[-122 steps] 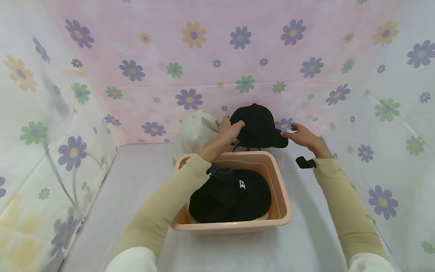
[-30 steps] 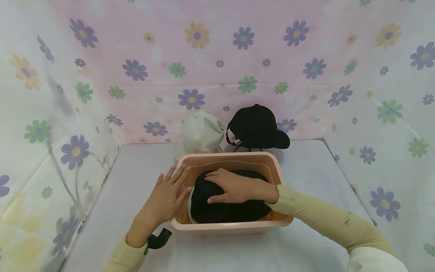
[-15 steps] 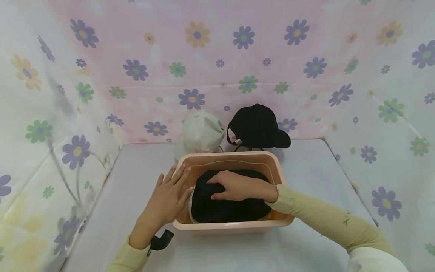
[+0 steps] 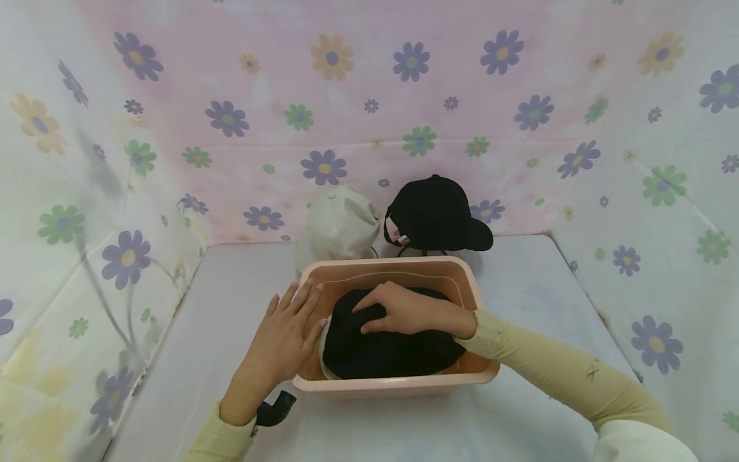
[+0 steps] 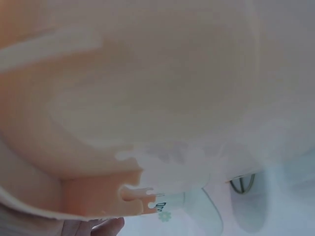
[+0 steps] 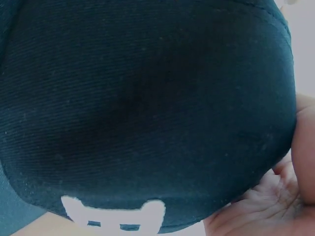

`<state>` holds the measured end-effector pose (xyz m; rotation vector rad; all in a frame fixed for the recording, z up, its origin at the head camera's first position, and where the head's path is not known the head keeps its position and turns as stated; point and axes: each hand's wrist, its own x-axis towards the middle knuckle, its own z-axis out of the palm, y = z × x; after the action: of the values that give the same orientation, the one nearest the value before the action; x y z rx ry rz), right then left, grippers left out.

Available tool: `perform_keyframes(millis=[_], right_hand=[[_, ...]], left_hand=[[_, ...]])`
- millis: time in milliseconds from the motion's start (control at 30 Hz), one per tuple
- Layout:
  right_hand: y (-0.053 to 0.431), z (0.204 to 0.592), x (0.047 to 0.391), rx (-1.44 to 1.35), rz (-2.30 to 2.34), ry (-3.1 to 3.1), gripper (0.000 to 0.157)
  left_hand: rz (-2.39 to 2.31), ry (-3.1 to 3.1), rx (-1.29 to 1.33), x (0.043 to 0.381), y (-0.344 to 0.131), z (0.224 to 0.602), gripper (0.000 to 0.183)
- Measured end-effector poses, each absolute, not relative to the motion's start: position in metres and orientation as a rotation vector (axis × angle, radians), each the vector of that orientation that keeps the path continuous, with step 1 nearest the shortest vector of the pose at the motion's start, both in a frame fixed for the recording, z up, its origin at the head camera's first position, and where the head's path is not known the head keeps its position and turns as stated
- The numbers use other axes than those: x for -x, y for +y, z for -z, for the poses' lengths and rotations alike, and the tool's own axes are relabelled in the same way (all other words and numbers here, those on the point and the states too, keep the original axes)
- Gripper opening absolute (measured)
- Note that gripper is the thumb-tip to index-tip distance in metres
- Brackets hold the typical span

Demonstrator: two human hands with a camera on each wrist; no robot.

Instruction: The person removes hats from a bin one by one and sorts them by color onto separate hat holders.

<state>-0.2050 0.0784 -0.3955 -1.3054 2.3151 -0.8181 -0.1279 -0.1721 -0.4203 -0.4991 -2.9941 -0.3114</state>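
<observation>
A black cap (image 4: 369, 356) with a white emblem, seen in the right wrist view, lies in a peach plastic tub (image 4: 398, 385) on top of something pale. My right hand (image 4: 407, 311) reaches into the tub and pinches the black cap's crown between thumb and fingers. With fingers straight, my left hand (image 4: 283, 340) rests on the tub's left rim. The left wrist view shows mostly the tub's blurred outer wall (image 5: 147, 88); a few fingertips (image 5: 108, 226) show at its lower edge.
Behind the tub stand a cream cap (image 4: 340, 221) at left and a second black cap (image 4: 435, 215) on a thin wire stand at right. Flower-print cloth walls (image 4: 369, 77) enclose the white table (image 4: 242, 282) at the back and on both sides.
Earlier both hands were at the standing black cap behind the tub. They have since come to the tub, the left to its rim, the right onto the cap inside. The right hand has lifted slightly.
</observation>
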Motion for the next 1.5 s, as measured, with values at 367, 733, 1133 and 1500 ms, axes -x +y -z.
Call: perform_keyframes(millis=[367,733,1133,1500], right_hand=[[0.088,0.39,0.21,1.336,0.871,2.284,0.033],[0.099,0.385,0.213,1.336,0.927,2.264,0.035],[0.109,0.376,0.213,1.327,1.023,2.248,0.033],[0.117,0.373,0.214,1.265,1.077,2.268,0.033]], left_hand=[[0.358,-2.967,0.523,0.128,-0.172,0.422,0.064],[0.363,-2.944,0.528,0.127,-0.173,0.419,0.065],[0.373,-2.946,0.527,0.126,-0.173,0.419,0.065],[0.39,-2.948,0.523,0.126,-0.173,0.42,0.064]])
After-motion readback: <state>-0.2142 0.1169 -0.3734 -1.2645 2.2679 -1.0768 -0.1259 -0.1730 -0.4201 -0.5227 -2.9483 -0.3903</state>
